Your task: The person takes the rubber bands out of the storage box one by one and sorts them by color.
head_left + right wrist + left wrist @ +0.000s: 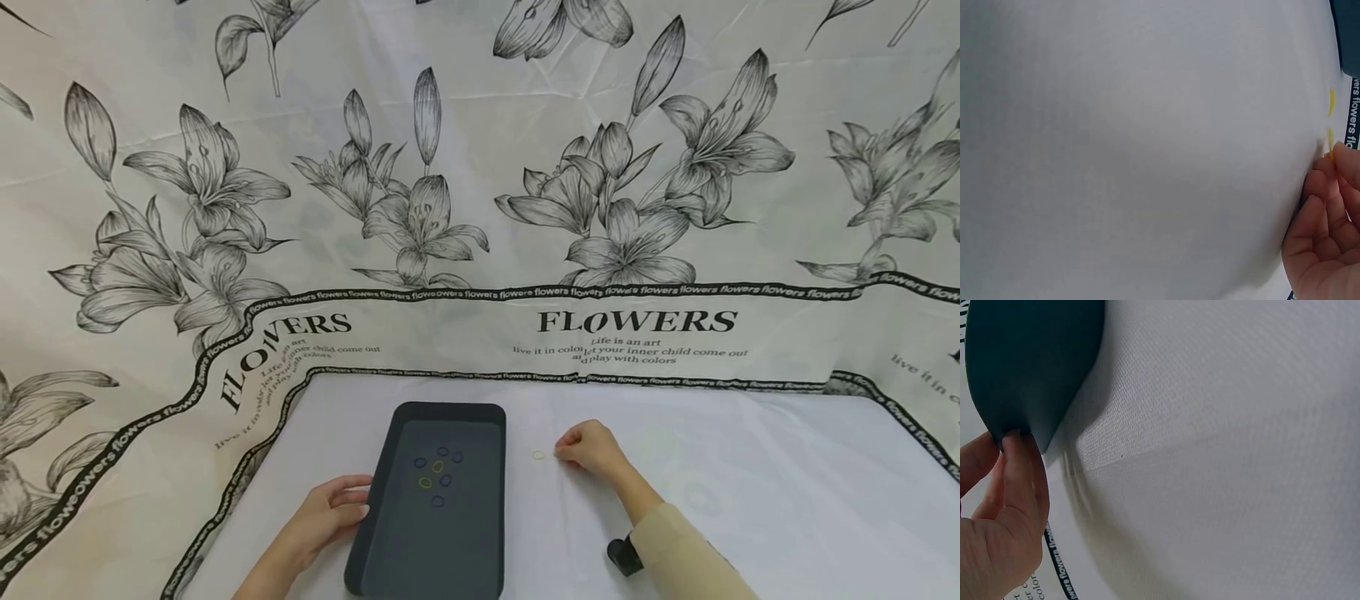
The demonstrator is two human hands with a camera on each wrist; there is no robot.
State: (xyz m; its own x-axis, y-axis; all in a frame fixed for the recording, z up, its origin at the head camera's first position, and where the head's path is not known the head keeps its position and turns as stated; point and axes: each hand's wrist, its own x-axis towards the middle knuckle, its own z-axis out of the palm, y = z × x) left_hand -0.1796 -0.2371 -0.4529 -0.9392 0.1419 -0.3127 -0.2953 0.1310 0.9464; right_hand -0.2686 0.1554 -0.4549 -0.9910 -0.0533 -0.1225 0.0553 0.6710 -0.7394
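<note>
A dark grey rectangular tray [431, 546] lies on the white tabletop, with several thin dark blue bands [437, 502] and two yellow ones [425, 482] spread over its floor. At its left side, my left hand [327, 515] pinches the rim between thumb and fingers; the left wrist view shows the left hand [1013, 506] at the tray's edge [1035, 369]. To the right of the tray, my right hand [596, 450] pinches a small yellow rubber band [1330, 136] at its fingertips. Another yellow rubber band [537, 455] lies just left of those fingertips, on the cloth.
A black object [624, 557] sits by the right sleeve, partly hidden; its kind is unclear. Behind the white tabletop [810, 492], a flower-printed cloth [465, 333] rises like a wall and curves round the left and right sides.
</note>
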